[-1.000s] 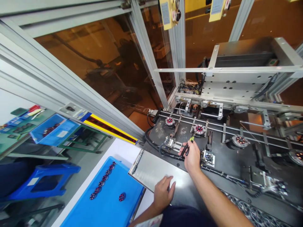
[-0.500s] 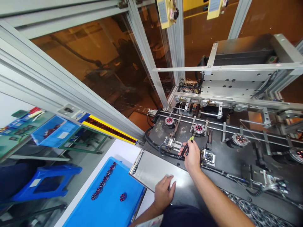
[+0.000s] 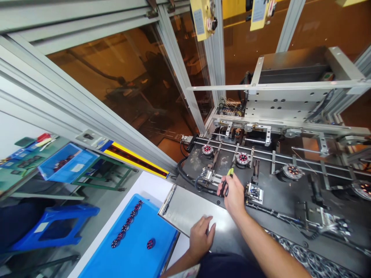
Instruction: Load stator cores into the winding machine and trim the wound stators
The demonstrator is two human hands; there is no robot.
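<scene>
My right hand (image 3: 234, 193) is closed around the handles of small pliers (image 3: 230, 173) with black and yellow-green grips. Their jaws point up toward a round part with red and black segments (image 3: 242, 158), seated in a fixture on the dark machine bed; a small gap seems to lie between them. The exact tip of the pliers is hard to make out. My left hand (image 3: 201, 235) rests on the bare metal plate (image 3: 188, 204) at the machine's front, thumb apart from the loosely bent fingers, holding nothing.
More fixtures with round parts (image 3: 207, 149) (image 3: 292, 171) stand along the rails. A blue tray (image 3: 116, 266) at lower left carries a row of similar parts (image 3: 124, 227) and a single one (image 3: 150, 243). A pen (image 3: 169, 200) lies at the plate's left edge. Metal rings (image 3: 301, 255) lie at lower right.
My right hand has drawn the pliers slightly back and down, away from the round part, and turned them a little. My left hand has stayed in place.
</scene>
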